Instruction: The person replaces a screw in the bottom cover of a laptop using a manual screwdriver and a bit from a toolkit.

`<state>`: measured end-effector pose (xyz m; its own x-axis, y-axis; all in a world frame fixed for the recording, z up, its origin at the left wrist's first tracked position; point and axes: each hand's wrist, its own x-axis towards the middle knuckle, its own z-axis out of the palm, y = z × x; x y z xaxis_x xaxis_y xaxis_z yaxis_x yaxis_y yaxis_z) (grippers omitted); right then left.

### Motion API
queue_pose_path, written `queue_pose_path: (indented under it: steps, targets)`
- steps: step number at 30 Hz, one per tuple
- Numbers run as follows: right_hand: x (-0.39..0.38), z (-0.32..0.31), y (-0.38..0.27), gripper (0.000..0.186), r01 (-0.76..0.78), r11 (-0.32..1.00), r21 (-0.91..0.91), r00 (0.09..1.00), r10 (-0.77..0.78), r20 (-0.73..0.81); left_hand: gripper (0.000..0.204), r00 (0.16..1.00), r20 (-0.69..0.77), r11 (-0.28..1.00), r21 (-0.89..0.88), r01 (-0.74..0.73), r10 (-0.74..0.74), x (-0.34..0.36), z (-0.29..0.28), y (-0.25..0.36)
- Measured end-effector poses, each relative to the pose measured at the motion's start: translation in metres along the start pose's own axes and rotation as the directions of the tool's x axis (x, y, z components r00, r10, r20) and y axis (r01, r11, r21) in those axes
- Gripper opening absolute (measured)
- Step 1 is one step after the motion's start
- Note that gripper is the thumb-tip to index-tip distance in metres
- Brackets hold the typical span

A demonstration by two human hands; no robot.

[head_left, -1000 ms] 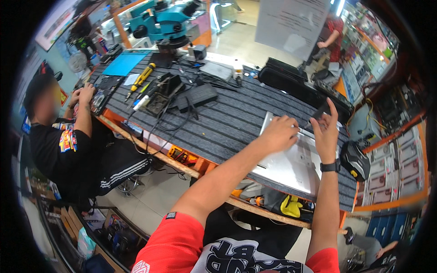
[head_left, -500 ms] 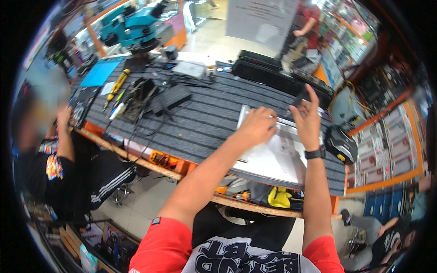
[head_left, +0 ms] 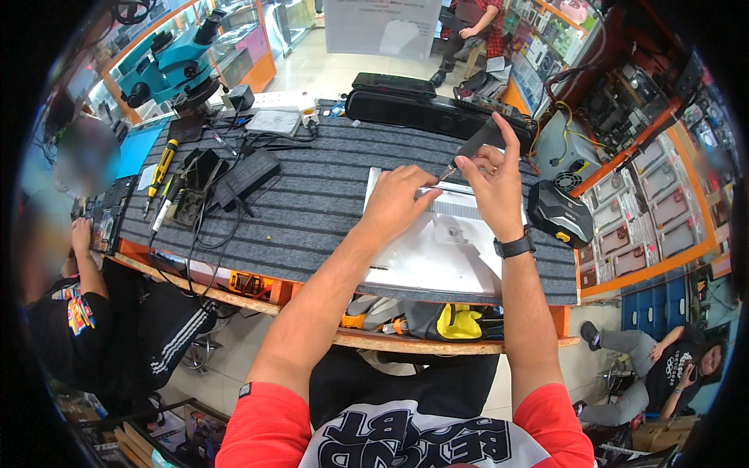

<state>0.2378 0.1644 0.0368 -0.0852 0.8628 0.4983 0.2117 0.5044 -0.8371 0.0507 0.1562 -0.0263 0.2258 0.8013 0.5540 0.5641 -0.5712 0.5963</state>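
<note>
A white laptop (head_left: 417, 253) lies on the grey striped mat, its flat underside up, with a vent strip and a small printed mark. My right hand (head_left: 493, 183) grips a screwdriver (head_left: 477, 142) with a thick dark handle. Its index finger points up along the handle, and the metal shaft slants down to the left toward the laptop's far edge. Beside the screwdriver's tip is my left hand (head_left: 398, 199), resting over the laptop's far left part. Its thumb and index finger come close together at the tip; anything small between them is hidden.
A long black speaker-like bar (head_left: 413, 113) lies behind the laptop. A black-and-grey box-like device (head_left: 560, 213) stands to its right. Cables, a black adapter (head_left: 250, 178), a yellow screwdriver (head_left: 161, 173) and a teal microscope (head_left: 172, 70) are at left. A person sits at far left.
The view has shifted, so the bench appears farther left and lower at right. My right hand has tilted the screwdriver, its shaft now showing beside my left fingers.
</note>
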Motion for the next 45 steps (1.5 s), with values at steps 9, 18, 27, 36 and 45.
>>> queue_pose_path:
  steps: [9,18,27,36,45]
  targets:
    - [0.002,-0.001,-0.003,0.088,-0.028,0.972,0.233,0.993,0.054,-0.108,0.018,0.975,-0.059,0.914,-0.365,0.177,-0.212,0.004,-0.002,0.009]
    - [0.004,-0.007,-0.002,0.088,-0.019,0.961,0.277,0.998,0.033,-0.045,0.022,0.953,0.065,0.801,-0.526,0.286,-0.297,0.006,-0.001,0.008]
    - [0.006,-0.018,0.029,0.082,0.088,0.985,-0.145,0.992,-0.099,-0.072,0.032,0.994,0.106,0.997,0.075,-0.002,-0.006,-0.003,0.003,-0.007]
    - [0.001,-0.007,0.045,0.083,0.014,0.992,-0.122,1.0,-0.016,-0.021,0.029,0.988,0.148,0.987,0.144,-0.063,0.042,-0.004,0.001,-0.002]
    - [0.008,-0.007,0.033,0.083,-0.022,0.996,-0.091,0.999,0.018,-0.05,0.028,0.987,0.156,0.982,0.178,-0.057,0.029,-0.004,0.0,0.0]
